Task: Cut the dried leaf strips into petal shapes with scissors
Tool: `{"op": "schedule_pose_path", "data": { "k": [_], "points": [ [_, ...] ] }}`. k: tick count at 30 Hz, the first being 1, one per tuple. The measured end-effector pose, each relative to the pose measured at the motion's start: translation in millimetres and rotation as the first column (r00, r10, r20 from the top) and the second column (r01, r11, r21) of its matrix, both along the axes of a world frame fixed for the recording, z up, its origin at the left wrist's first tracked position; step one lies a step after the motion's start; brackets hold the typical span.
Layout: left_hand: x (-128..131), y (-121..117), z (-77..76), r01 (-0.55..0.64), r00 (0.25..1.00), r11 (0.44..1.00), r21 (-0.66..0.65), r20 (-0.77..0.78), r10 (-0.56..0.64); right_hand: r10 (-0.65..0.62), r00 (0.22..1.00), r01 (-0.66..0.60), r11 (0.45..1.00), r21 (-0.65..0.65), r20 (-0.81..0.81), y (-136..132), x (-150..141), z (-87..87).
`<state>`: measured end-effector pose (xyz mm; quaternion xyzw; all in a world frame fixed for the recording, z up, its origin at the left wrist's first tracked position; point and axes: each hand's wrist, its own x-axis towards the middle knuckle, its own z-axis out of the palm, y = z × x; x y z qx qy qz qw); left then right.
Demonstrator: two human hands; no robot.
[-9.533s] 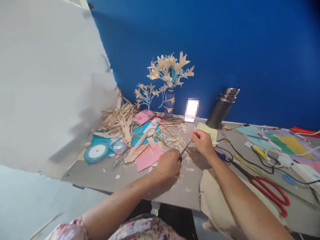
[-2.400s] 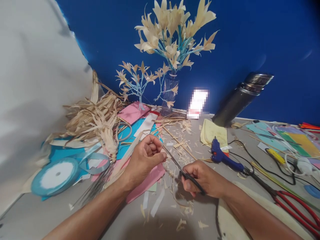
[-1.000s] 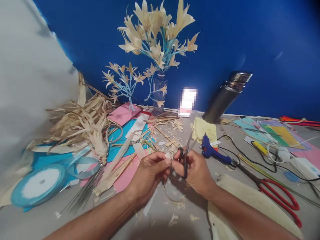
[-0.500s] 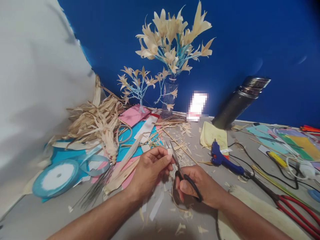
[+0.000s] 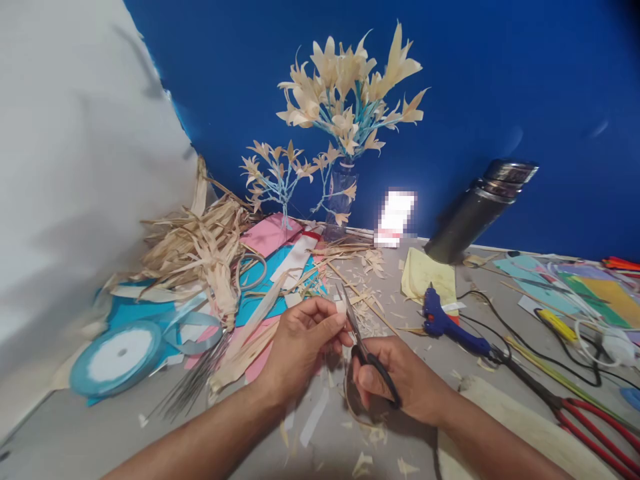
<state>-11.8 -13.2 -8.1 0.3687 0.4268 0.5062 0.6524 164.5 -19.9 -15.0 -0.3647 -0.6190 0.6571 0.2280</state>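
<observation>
Between the thumb and fingers of my left hand (image 5: 313, 333) is a small pale strip (image 5: 339, 305), its tip showing above the thumb. It looks like dried husk or paper; I cannot tell which. My right hand (image 5: 387, 370) grips black-handled scissors (image 5: 377, 365), fingers through the loops. The blades (image 5: 349, 308) point up and stand slightly apart, right beside the strip. Small cut scraps (image 5: 367, 320) lie on the table beyond both hands, and white strips (image 5: 315, 420) lie below them.
Left are a blue ribbon roll (image 5: 117, 353), thin wires (image 5: 193, 377) and dried husks (image 5: 200, 247). Husk flowers (image 5: 345, 80) stand in a clear bottle (image 5: 340, 200) at the back. To the right lie a glue gun (image 5: 450, 330), large red-handled scissors (image 5: 590, 417) and a leaning dark flask (image 5: 470, 217).
The view has tilted up slightly, so everything sits a little lower. Both hands keep nearly the same pose, with the blades still beside the strip.
</observation>
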Motion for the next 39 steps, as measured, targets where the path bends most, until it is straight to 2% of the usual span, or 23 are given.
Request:
{"op": "schedule_pose_path", "data": {
  "k": [26,33,39],
  "points": [
    [-3.6,-0.6,-0.5,0.019,1.000,1.000,-0.002,-0.009,-0.019,-0.045,0.997,0.050,0.996,-0.068,0.066,-0.1,2.4,-9.4],
    [-5.3,-0.6,-0.1,0.028,0.999,0.999,-0.023,-0.042,-0.029,-0.015,0.997,0.021,0.997,-0.077,0.082,1.6,6.8,-8.8],
    [-5.6,-1.1,-0.2,0.050,0.998,0.999,-0.011,-0.047,-0.050,0.050,0.997,-0.049,0.999,-0.019,0.063,1.9,7.0,-3.1]
  ]
}}
